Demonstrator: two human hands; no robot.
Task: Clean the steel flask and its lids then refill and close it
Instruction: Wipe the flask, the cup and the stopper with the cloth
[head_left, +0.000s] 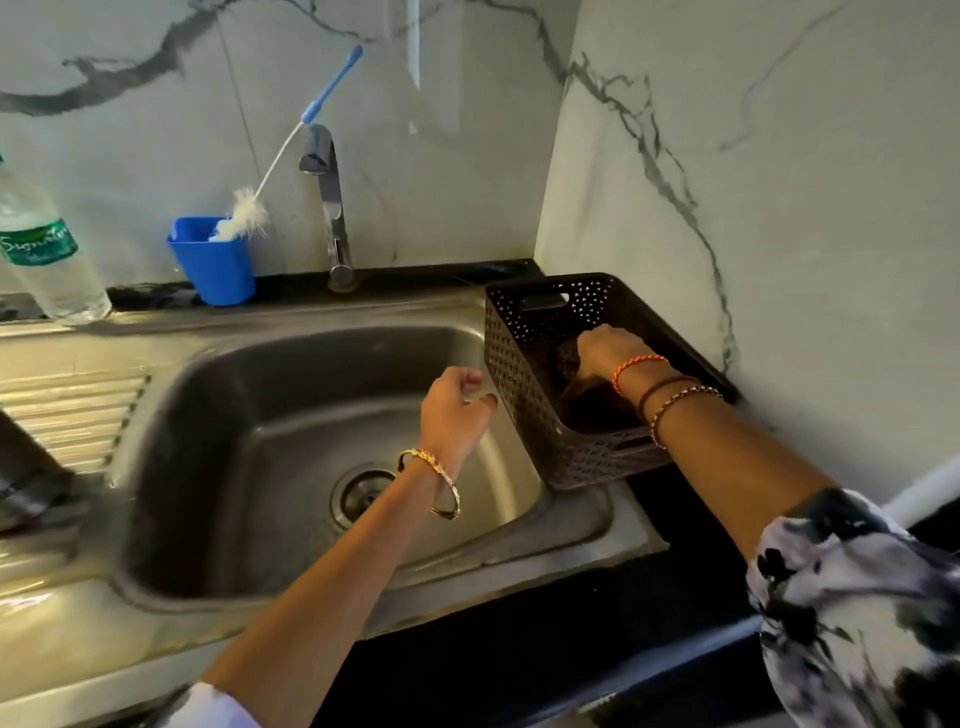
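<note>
Reaching into the basket (524, 374) at right, the right hand (605, 351) touches something dark, grip unclear; left hand (457, 410) hovers loosely curled, holding nothing, above the sink (249, 415)

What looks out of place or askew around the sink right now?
The dark basket sits partly over the sink rim, its near corner overhanging the basin. The bottle brush leans out of the blue cup, tilted against the wall. Nothing looks spilled or damaged.
</note>
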